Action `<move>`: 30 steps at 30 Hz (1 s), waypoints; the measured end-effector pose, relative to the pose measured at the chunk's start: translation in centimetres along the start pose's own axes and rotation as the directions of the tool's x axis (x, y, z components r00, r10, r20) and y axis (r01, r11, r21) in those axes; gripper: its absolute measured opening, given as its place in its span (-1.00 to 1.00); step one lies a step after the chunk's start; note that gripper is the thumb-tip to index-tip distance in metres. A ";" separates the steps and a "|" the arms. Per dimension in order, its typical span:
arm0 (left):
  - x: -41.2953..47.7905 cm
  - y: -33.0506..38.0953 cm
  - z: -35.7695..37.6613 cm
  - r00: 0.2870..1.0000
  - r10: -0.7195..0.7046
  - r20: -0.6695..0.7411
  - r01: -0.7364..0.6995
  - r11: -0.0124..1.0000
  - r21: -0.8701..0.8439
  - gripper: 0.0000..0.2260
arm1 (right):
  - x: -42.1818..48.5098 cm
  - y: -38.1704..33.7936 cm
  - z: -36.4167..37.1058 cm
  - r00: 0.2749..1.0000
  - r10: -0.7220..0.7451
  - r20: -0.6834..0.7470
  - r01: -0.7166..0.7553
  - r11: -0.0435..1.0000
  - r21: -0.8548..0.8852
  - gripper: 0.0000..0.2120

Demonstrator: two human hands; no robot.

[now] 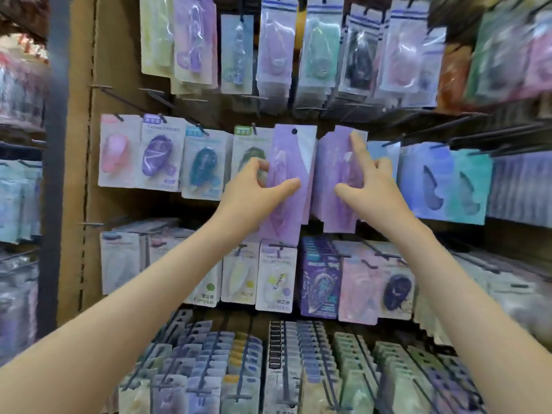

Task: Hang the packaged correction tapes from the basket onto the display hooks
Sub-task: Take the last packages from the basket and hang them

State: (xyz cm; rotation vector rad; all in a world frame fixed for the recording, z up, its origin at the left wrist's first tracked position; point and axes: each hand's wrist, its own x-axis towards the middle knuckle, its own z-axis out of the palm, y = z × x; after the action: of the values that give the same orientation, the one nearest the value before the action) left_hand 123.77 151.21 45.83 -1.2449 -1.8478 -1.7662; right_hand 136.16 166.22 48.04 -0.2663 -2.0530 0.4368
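My left hand [257, 189] grips a stack of purple packaged correction tapes [291, 162] at its lower left edge, thumb on the front, fingers behind. The stack's hang hole shows near the top. My right hand [367, 186] holds a second purple stack [334, 180] just to the right, with the index finger stretched up along its front and the thumb across the lower part. Both stacks are level with the middle row of display hooks [397, 141]. Whether either stack is on a hook is hidden. No basket is in view.
Rows of hanging correction tape packs fill the brown pegboard: pink, purple, teal and green packs [158, 156] at left, blue and teal ones [445, 183] at right. Bare hooks [104, 88] jut out at upper left. Dense rows of packs [298, 369] stick out below my arms.
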 end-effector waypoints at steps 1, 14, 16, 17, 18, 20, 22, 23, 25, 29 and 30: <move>0.2 0.5 0.9 1.000 -0.013 -0.007 0.013 1.000 -0.024 -0.58 | 0.7 0.5 -0.6 1.000 -0.003 0.017 0.003 1.000 -0.002 -0.25; 1.9 2.0 3.4 0.972 0.027 -0.231 0.050 0.946 0.319 -0.58 | 5.0 3.1 -2.0 0.981 -0.098 0.168 0.103 0.994 -0.024 -0.28; 2.1 1.8 3.3 0.963 0.072 -0.260 0.049 0.902 0.429 -0.57 | 5.0 3.1 -2.1 0.979 -0.095 0.179 0.105 0.993 -0.046 -0.27; 2.2 1.9 3.3 0.956 0.088 -0.279 0.053 0.887 0.459 -0.57 | 5.0 3.0 -2.1 0.978 -0.099 0.185 0.112 0.992 -0.061 -0.28; 2.2 1.9 3.3 0.950 0.096 -0.296 0.058 0.881 0.470 -0.58 | 5.0 2.9 -2.1 0.978 -0.101 0.185 0.117 0.990 -0.079 -0.28; 2.4 1.9 3.2 0.945 0.094 -0.314 0.065 0.886 0.460 -0.59 | 5.0 2.6 -2.0 0.980 -0.094 0.176 0.119 0.984 -0.134 -0.26; 2.6 1.7 3.0 0.943 0.083 -0.322 0.068 0.899 0.433 -0.61 | 5.0 2.3 -1.9 0.982 -0.081 0.168 0.115 0.973 -0.201 -0.25; 2.6 1.4 2.9 0.943 0.084 -0.323 0.064 0.904 0.423 -0.62 | 4.9 2.3 -1.9 0.984 -0.080 0.160 0.115 0.968 -0.223 -0.24; 2.4 1.0 2.9 0.944 0.094 -0.315 0.048 0.909 0.415 -0.62 | 4.7 2.3 -1.7 0.985 -0.092 0.147 0.126 0.962 -0.241 -0.22; 1.8 0.8 2.8 0.937 0.109 -0.333 0.028 0.925 0.379 -0.63 | 4.3 2.4 -1.0 0.984 -0.114 0.136 0.146 0.955 -0.258 -0.25; 1.7 0.8 2.7 0.934 0.111 -0.340 0.024 0.929 0.369 -0.64 | 4.3 2.3 -0.9 0.986 -0.106 0.133 0.139 0.951 -0.276 -0.30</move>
State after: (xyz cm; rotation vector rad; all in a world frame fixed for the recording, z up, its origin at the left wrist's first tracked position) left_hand 124.27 154.24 47.05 -0.7592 -1.8059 -1.4158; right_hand 134.84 170.05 50.86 -0.2888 -2.2328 0.0792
